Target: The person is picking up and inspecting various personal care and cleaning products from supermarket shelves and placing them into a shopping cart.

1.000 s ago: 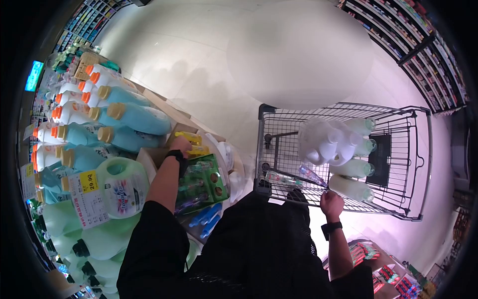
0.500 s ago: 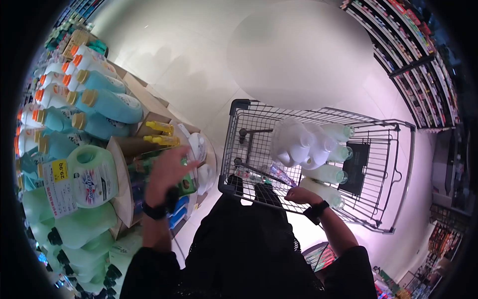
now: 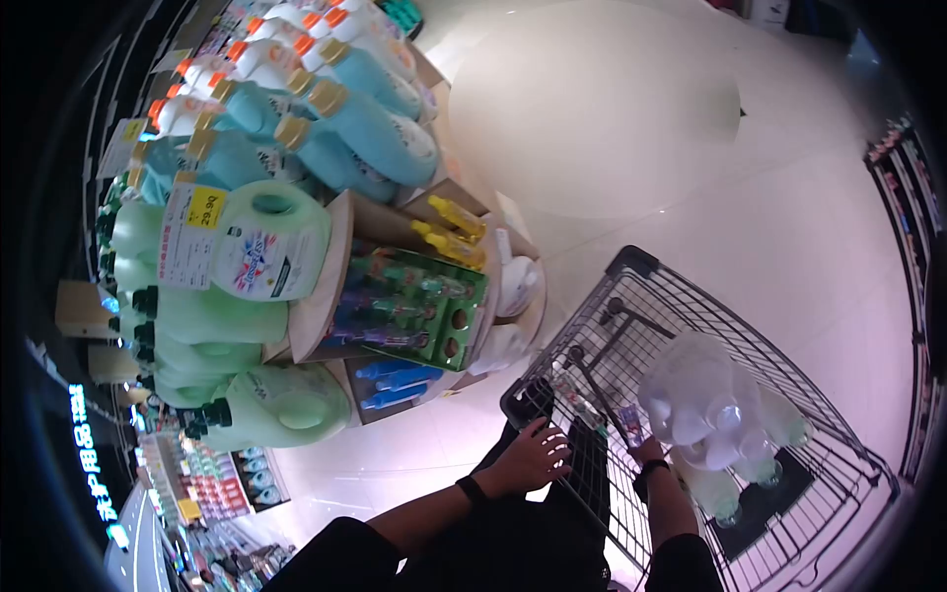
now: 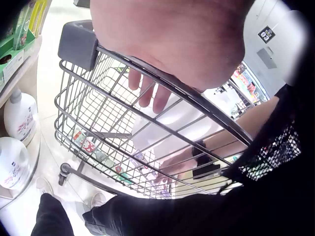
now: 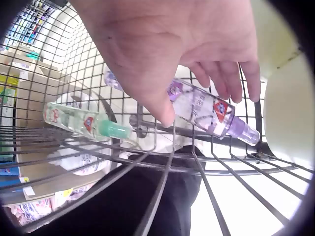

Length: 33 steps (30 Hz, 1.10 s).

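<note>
My left hand (image 3: 530, 461) lies over the near rim of a wire shopping cart (image 3: 631, 260), fingers loosely extended. In the left wrist view, its fingertips (image 4: 145, 96) hang past the top rail. Down inside the cart, my right hand (image 5: 172, 44) is spread over a clear spray bottle with a purple cap (image 5: 202, 110). Its thumb and fingers stand apart, without closing round the bottle. Beside that lies a second clear spray bottle with a green cap (image 5: 78, 120). Large white bottles in clear wrap (image 3: 691, 395) sit farther along the cart, with pale green bottles (image 3: 705, 488) next to them.
At left, a stepped display holds blue jugs (image 3: 345, 158), green jugs (image 3: 271, 242) and a price card (image 3: 190, 232). Its lower shelves carry a green tray (image 3: 464, 321) of spray bottles, yellow bottles (image 3: 454, 232) and blue bottles (image 3: 400, 380). Shelving (image 3: 903, 237) stands far right.
My left hand has come away from the display's green tray and over to the cart rim. My right hand stays by the purple-capped bottle. The head view has turned left.
</note>
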### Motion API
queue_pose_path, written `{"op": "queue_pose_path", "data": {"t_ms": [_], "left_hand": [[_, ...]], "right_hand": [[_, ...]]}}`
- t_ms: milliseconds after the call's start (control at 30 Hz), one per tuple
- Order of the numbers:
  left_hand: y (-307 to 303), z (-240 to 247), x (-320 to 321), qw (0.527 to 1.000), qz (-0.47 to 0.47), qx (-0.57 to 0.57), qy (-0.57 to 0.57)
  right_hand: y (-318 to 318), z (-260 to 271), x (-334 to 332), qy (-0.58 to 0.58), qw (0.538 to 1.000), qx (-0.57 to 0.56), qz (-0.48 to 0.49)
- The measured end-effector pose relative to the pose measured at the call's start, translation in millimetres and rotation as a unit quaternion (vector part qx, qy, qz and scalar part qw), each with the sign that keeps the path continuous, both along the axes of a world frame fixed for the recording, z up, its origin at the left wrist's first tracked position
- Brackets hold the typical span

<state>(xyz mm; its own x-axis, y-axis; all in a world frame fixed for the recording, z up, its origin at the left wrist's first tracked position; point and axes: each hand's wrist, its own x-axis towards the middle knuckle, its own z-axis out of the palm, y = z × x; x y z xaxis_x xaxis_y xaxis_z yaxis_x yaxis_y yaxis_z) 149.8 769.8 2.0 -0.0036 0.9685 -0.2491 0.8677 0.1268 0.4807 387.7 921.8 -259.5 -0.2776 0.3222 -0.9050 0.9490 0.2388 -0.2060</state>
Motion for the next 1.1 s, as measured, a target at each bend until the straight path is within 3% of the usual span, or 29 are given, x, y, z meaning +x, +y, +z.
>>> {"op": "queue_pose_path", "data": {"t_ms": [100, 167, 233, 300, 367, 433, 600, 700, 733, 767, 900, 1033, 1100], "left_hand": [[3, 5, 2, 1.0, 0.022, -0.005, -0.014], [6, 8, 1, 0.999, 0.029, -0.01, -0.013], [6, 7, 0, 1.0, 0.017, -0.011, -0.014], [1, -2, 1, 0.999, 0.035, -0.009, -0.028], [1, -6, 0, 1.0, 0.013, 0.002, -0.012], [3, -3, -3, 1.0, -0.009, 0.008, -0.026], [3, -2, -4, 0.998, 0.025, 0.008, -0.063], [0, -12, -5, 0.996, 0.039, 0.039, -0.066], [3, -5, -9, 0.99, 0.046, 0.029, -0.127], [7, 0, -13, 0.99, 0.041, 0.039, -0.131], [30, 65, -23, 0.973, 0.02, 0.101, -0.208], [37, 140, -32, 0.96, -0.079, 0.221, -0.155], [31, 173, -39, 0.977, -0.113, -0.027, -0.177]], "right_hand": [[-18, -50, 13, -0.013, 0.999, 0.022, -0.043], [-30, -71, 16, -0.001, 0.997, 0.082, -0.013], [-28, -54, 16, 0.042, 0.996, 0.073, -0.034], [-19, -28, 7, -0.003, 0.999, 0.041, -0.02], [-22, -42, 25, 0.112, 0.992, 0.055, -0.017], [-10, -23, 17, 0.104, 0.993, 0.048, -0.008], [16, 84, 0, 0.122, 0.984, 0.079, -0.099], [20, 150, -1, 0.148, 0.982, 0.097, -0.066], [15, 170, 0, 0.197, 0.964, 0.18, -0.013], [12, 190, 1, 0.193, 0.962, 0.191, -0.014], [8, 347, -17, 0.19, 0.954, 0.23, 0.039], [10, 464, -46, 0.284, 0.946, 0.131, 0.088], [7, 507, -61, 0.305, 0.945, 0.084, 0.083]]}}
